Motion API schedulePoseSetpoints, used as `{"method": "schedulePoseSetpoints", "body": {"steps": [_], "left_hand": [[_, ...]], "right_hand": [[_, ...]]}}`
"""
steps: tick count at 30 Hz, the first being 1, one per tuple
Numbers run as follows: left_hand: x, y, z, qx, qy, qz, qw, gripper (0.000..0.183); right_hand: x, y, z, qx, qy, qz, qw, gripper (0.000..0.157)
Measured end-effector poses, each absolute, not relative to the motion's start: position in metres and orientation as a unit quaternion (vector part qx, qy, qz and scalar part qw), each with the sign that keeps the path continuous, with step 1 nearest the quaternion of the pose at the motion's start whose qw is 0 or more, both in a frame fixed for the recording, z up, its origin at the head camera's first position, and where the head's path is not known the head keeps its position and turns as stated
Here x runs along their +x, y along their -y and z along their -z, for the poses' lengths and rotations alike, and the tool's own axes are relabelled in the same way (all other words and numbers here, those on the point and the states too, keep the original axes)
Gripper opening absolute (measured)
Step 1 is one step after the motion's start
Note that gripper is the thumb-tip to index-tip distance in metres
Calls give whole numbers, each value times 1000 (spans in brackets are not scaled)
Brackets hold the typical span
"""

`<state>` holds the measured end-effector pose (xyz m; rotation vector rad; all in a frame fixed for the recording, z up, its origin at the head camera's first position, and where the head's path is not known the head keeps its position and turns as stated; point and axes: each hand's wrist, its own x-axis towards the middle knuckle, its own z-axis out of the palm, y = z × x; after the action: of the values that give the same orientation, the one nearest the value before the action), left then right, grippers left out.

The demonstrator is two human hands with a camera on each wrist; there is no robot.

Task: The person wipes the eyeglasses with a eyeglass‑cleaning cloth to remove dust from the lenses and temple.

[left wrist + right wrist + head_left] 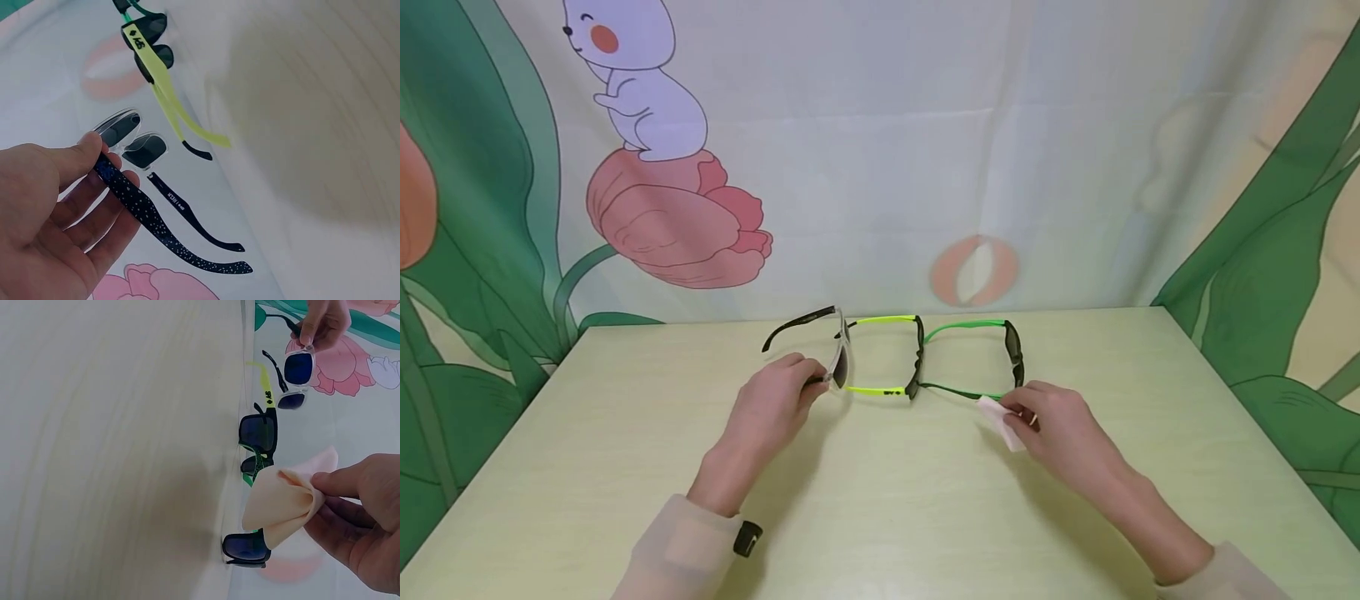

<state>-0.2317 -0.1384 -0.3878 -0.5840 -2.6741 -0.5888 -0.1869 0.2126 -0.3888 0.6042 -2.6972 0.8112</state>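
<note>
My left hand [777, 400] pinches a pair of clear-framed sunglasses [840, 363] near one hinge. In the left wrist view the speckled black temple [147, 215] runs across my fingers, and the dark lenses [145, 150] face away from the palm. A pale pink cloth [281, 500], bunched at one end, is pinched between the thumb and fingers of my right hand [369, 519]. On the table that hand [1056, 421] is beside green-templed sunglasses [1013, 342], and the cloth overlaps their near temple. Between the hands stand sunglasses with yellow temples [880, 391] and a black frame.
The light wooden table [880, 500] reaches back to a hanging cloth backdrop [850, 167] printed with a white animal, pink flowers and green leaves. The yellow-templed and green-templed pairs stand in a row near the table's back edge, temples unfolded.
</note>
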Motion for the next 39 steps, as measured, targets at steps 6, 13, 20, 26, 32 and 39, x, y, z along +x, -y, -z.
{"method": "schedulePoseSetpoints", "body": {"steps": [6,13,20,26,32,39], "left_hand": [[-224,130,381,-229,928,230,181,9],[-216,120,373,-261,911,256,192,9],[-207,109,368,-293,893,279,197,9],[-200,104,363,-313,881,299,191,10],[-197,100,360,-327,873,308,189,10],[-197,91,360,-346,852,353,173,9]], "right_hand": [[-186,-207,388,213,920,-298,136,19],[-185,-200,385,235,908,-312,153,20],[-186,-191,378,262,891,-324,181,19],[-186,-184,371,270,879,-337,202,18],[-184,-176,365,273,870,-350,215,19],[-185,-164,364,292,855,-366,223,20]]}}
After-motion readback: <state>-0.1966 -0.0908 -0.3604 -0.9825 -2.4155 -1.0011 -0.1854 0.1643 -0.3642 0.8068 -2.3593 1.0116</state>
